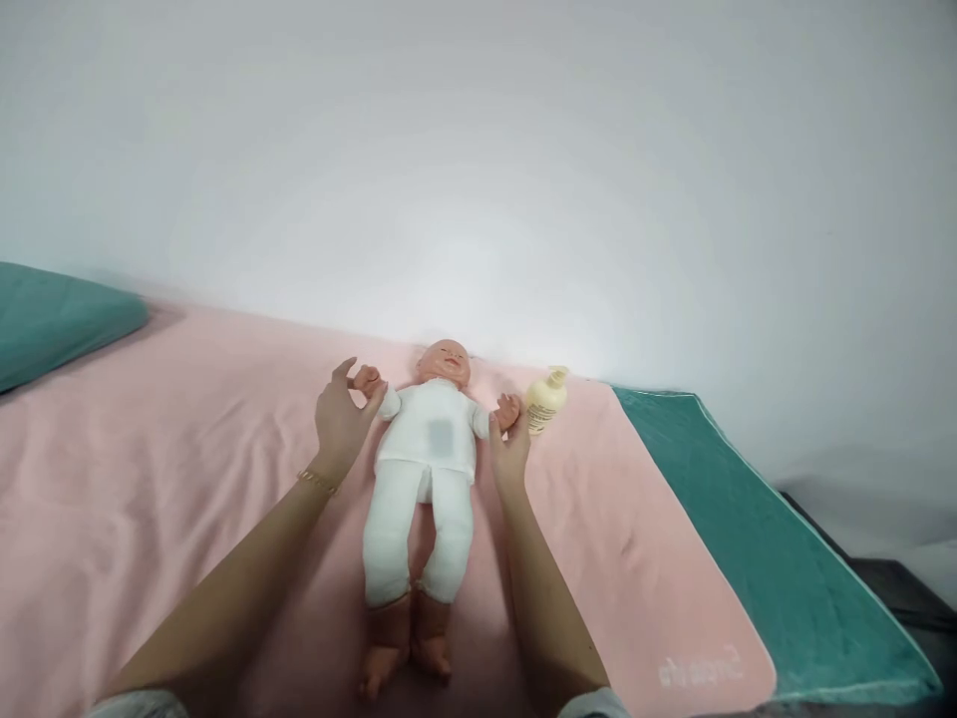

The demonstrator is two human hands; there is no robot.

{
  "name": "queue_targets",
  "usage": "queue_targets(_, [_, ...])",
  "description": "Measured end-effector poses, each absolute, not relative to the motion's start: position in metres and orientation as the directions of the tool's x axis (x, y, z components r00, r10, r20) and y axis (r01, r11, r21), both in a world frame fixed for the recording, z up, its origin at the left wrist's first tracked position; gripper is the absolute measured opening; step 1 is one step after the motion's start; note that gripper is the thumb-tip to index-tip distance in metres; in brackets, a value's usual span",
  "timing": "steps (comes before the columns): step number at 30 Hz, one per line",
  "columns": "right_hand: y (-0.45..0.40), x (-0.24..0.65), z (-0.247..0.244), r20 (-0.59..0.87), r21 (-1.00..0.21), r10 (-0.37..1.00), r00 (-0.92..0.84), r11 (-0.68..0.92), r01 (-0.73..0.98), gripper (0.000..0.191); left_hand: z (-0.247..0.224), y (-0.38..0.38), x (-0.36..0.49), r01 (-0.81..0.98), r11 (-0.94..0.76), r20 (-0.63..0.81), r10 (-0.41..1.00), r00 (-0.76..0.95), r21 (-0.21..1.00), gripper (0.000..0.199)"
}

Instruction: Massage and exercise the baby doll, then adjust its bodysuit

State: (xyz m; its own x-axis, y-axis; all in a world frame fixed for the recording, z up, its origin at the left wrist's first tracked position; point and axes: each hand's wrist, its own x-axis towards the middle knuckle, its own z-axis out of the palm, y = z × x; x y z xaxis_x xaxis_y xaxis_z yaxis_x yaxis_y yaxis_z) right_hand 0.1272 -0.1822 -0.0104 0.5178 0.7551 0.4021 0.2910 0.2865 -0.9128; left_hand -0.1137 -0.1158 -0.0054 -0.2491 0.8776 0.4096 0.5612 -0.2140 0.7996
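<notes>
So the biggest thing here is a plain, smooth white wall, with a soft-looking pink blanket spread out below it, all ripples on the left and a rounded corner with pale lettering on the right. A teal cover runs along the right side, plush-looking with a thin lighter edge, and a rounded teal cushion sits at the far left.

Middle of it all is a baby doll, flat on its back on the blanket, right between the person's forearms. Its long axis points pretty much straight away from the person, feet near, bald head up by the wall. Head, hands and feet look like smooth moulded vinyl, the top and leggings like soft white fabric.

The left hand has thumb and fingers loosely curled round one little doll fist, and the right hand looks like it's lightly pinching the other doll hand, so both doll arms are out to the sides. Neither is really nearer the doll; it's about even.

Just beyond the right hand stands a pale yellow pump bottle, round-shouldered with dark print too small to read. Smallest bits: a gold-coloured bracelet on the left wrist and a greyish square patch on the doll's top
</notes>
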Motion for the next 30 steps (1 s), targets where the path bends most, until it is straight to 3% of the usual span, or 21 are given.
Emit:
queue_targets(3, [-0.206, 0.121, -0.017, 0.303, -0.950, 0.776, 0.554, 0.198, 0.242, 0.061, -0.005, -0.144, -0.128, 0.603, -0.136, 0.322, 0.923, -0.212, 0.786, 0.074])
queue_targets(7, [-0.231, 0.115, -0.032, 0.207, -0.972, 0.790, 0.577, 0.097, 0.216, 0.061, -0.007, -0.174, -0.139, 0.735, -0.075, 0.229, 0.967, -0.112, 0.674, 0.074])
queue_targets(13, [-0.262, 0.115, -0.049, 0.169, -0.927, 0.863, 0.476, -0.025, 0.375, 0.064, -0.018, -0.200, -0.137, 0.750, -0.080, 0.163, 0.986, -0.038, 0.657, 0.068])
queue_targets(19, [-0.270, 0.114, -0.054, 0.149, -0.892, 0.866, 0.478, -0.091, 0.443, 0.066, -0.028, -0.205, -0.133, 0.796, -0.113, 0.201, 0.979, -0.011, 0.595, 0.064])
queue_targets(25, [-0.264, 0.118, -0.049, 0.182, -0.912, 0.833, 0.522, -0.055, 0.406, 0.052, -0.022, -0.193, -0.137, 0.728, -0.105, 0.247, 0.965, -0.091, 0.678, 0.066])
queue_targets(30, [-0.243, 0.128, -0.029, 0.336, -0.911, 0.729, 0.597, 0.091, 0.401, 0.045, -0.008, -0.173, -0.135, 0.534, -0.125, 0.257, 0.949, -0.181, 0.836, 0.075])
